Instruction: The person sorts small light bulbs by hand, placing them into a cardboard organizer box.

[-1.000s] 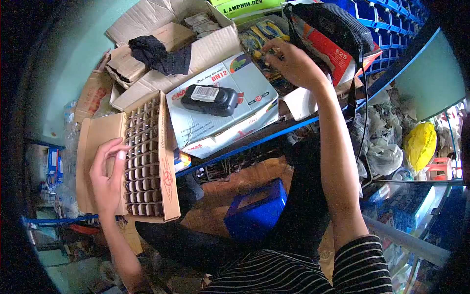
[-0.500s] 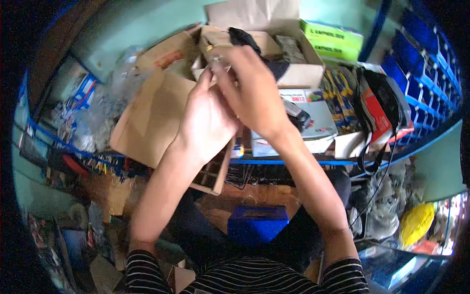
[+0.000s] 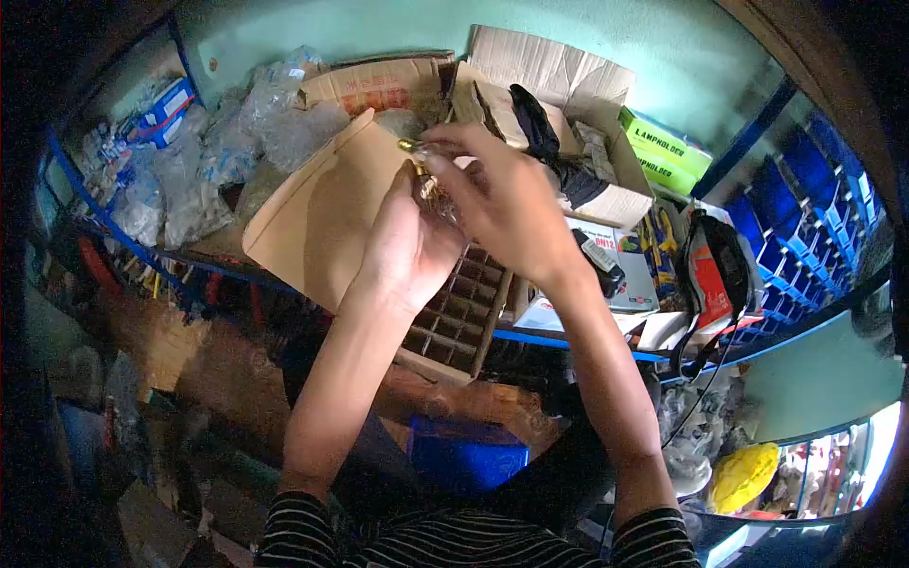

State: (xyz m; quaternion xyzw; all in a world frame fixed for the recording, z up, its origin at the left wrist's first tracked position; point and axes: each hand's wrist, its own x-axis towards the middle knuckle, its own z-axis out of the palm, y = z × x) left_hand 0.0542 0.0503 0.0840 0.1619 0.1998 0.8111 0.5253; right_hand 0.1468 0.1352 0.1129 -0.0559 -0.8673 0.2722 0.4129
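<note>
Head view shows some small bulbs (image 3: 431, 197) with gold ends, up in the hands over a brown box (image 3: 434, 365). The left hand (image 3: 405, 241) is turned up and grasps the bulbs in its curled palm. The right hand (image 3: 502, 194) bends over them; its fingers are blurry, so I cannot tell if they pinch one. Little squares fill the box, and its big flap (image 3: 308, 218) stands open. A pale box (image 3: 636, 284) sits to the right, and plastic bags (image 3: 185, 189) lie to the left.
</note>
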